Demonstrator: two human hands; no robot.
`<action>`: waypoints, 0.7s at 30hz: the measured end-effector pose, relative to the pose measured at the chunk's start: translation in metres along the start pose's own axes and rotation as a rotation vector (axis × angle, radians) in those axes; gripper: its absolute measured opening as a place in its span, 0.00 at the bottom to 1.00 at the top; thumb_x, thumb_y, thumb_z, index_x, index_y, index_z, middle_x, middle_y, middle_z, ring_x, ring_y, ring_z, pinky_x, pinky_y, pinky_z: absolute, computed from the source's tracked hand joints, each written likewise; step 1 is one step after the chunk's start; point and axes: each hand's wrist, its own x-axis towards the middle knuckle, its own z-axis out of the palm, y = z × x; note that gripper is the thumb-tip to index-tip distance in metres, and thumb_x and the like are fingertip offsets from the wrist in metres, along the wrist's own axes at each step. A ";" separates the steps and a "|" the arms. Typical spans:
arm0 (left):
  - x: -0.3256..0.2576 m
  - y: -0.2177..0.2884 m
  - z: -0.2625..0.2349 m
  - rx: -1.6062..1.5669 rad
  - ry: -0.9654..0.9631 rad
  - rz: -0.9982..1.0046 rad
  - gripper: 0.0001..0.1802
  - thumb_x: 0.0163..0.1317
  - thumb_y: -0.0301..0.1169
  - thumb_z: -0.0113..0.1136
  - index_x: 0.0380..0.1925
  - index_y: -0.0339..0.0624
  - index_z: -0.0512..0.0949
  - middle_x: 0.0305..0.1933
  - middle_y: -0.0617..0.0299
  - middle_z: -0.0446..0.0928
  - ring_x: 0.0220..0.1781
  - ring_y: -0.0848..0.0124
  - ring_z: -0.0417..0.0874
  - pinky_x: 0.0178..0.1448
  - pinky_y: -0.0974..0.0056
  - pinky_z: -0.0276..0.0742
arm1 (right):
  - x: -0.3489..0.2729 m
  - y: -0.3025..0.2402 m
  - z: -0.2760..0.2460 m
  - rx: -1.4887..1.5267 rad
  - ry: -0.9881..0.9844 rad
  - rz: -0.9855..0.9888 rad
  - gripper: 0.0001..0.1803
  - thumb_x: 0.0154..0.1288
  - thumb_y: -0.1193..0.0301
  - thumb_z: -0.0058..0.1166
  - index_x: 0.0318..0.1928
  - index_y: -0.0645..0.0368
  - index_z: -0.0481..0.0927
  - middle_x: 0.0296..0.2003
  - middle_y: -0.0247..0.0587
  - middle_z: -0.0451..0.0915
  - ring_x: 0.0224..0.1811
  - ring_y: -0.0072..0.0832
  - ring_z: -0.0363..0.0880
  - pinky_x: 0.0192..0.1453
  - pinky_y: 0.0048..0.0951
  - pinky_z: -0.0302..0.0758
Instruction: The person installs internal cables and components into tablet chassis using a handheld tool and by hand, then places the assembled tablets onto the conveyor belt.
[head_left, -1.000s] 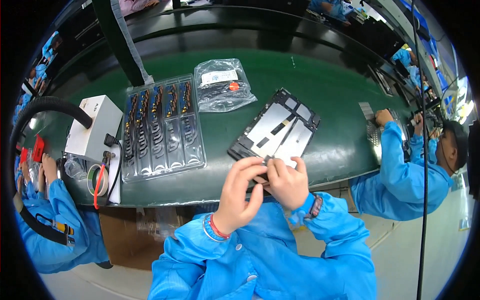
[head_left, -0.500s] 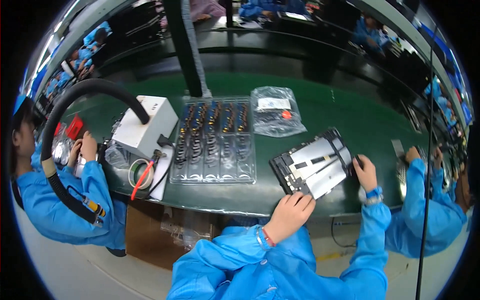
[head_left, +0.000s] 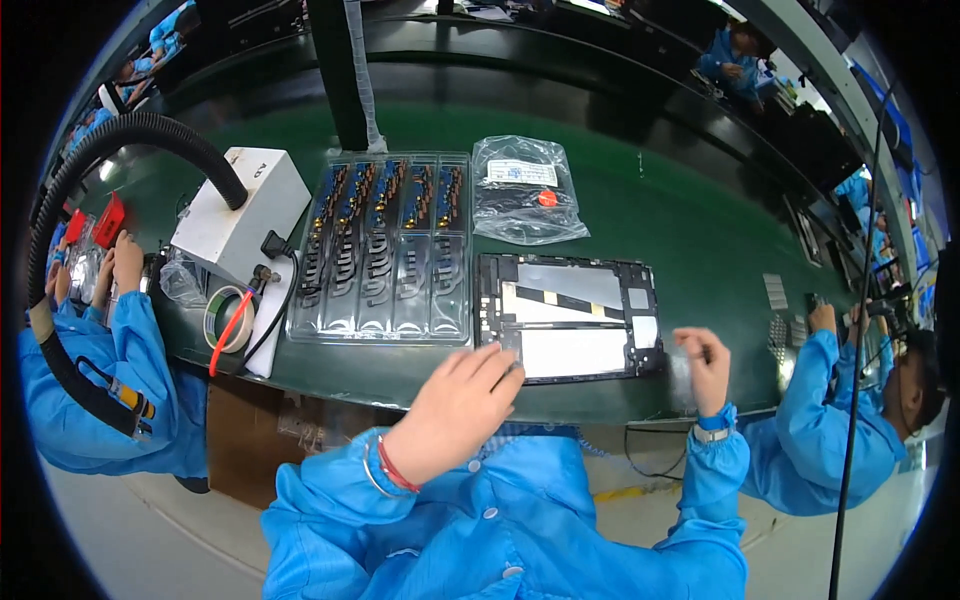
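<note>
An opened tablet point(head_left: 575, 353) lies flat on the bench in front of me, its black frame around silver and white panels with dark strips across them. My left hand point(head_left: 455, 410) is at its near left corner, fingers stretched out and partly over the edge; whether they touch it I cannot tell. Just off the right edge, my right hand point(head_left: 706, 372) hovers with loosely bent fingers apart and nothing visible in them. Behind my left hand stands a clear compartment tray point(head_left: 380, 338) with rows of small dark parts carrying blue and orange bits.
Beyond the tablet lies a clear plastic bag point(head_left: 530, 215) with a white label and orange dot. To the left are a white box point(head_left: 240, 215) with a black hose point(head_left: 150, 125), and a tape roll point(head_left: 228, 320). Co-workers in blue sit on both sides; a cardboard box point(head_left: 240, 440) is below.
The tablet, tilted and held by both hands before, now lies flat and squared to the bench edge. Both hands have come away from their earlier grips. The whole view has shifted.
</note>
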 end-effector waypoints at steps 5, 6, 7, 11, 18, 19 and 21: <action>0.072 -0.046 0.002 0.340 0.109 -0.168 0.18 0.56 0.46 0.51 0.37 0.45 0.76 0.46 0.66 0.73 0.62 0.62 0.62 0.60 0.30 0.40 | 0.061 -0.063 0.035 0.234 0.103 -0.170 0.19 0.68 0.62 0.34 0.32 0.61 0.75 0.20 0.26 0.67 0.23 0.13 0.63 0.25 0.15 0.57; 0.085 -0.056 0.010 0.353 0.065 -0.194 0.23 0.59 0.51 0.45 0.40 0.46 0.77 0.49 0.66 0.73 0.63 0.60 0.60 0.60 0.30 0.37 | 0.071 -0.069 0.044 0.301 0.012 -0.154 0.19 0.68 0.62 0.34 0.31 0.61 0.75 0.19 0.25 0.65 0.21 0.12 0.61 0.24 0.15 0.56; 0.094 -0.062 0.017 0.347 0.065 -0.186 0.23 0.59 0.51 0.45 0.40 0.46 0.77 0.49 0.66 0.73 0.63 0.60 0.60 0.60 0.30 0.37 | 0.082 -0.071 0.057 0.371 -0.081 -0.138 0.19 0.69 0.62 0.35 0.31 0.60 0.75 0.18 0.25 0.64 0.19 0.11 0.59 0.22 0.15 0.55; 0.100 -0.075 0.031 0.379 0.071 -0.235 0.26 0.60 0.53 0.41 0.42 0.46 0.77 0.50 0.65 0.72 0.64 0.58 0.59 0.60 0.29 0.33 | 0.111 -0.089 0.117 0.506 -0.359 0.028 0.11 0.65 0.66 0.45 0.32 0.61 0.76 0.19 0.27 0.68 0.18 0.12 0.63 0.21 0.14 0.59; 0.105 -0.082 0.041 0.291 0.247 -0.235 0.22 0.56 0.51 0.47 0.28 0.46 0.81 0.56 0.56 0.67 0.65 0.54 0.55 0.60 0.30 0.35 | 0.145 -0.059 0.148 0.513 -0.349 -0.105 0.11 0.55 0.76 0.56 0.40 0.63 0.77 0.30 0.35 0.76 0.31 0.20 0.75 0.34 0.19 0.73; 0.105 -0.083 0.043 0.285 0.239 -0.238 0.22 0.56 0.51 0.47 0.28 0.46 0.81 0.56 0.56 0.67 0.65 0.54 0.55 0.60 0.30 0.35 | 0.146 -0.056 0.150 0.513 -0.352 -0.096 0.11 0.55 0.76 0.56 0.40 0.63 0.77 0.30 0.35 0.76 0.31 0.20 0.75 0.34 0.19 0.73; 0.102 -0.084 0.045 0.270 0.278 -0.233 0.20 0.56 0.50 0.49 0.27 0.47 0.81 0.57 0.57 0.66 0.65 0.54 0.55 0.59 0.29 0.36 | 0.144 -0.053 0.151 0.387 -0.216 -0.199 0.11 0.54 0.77 0.56 0.40 0.62 0.78 0.34 0.37 0.78 0.36 0.22 0.77 0.38 0.19 0.74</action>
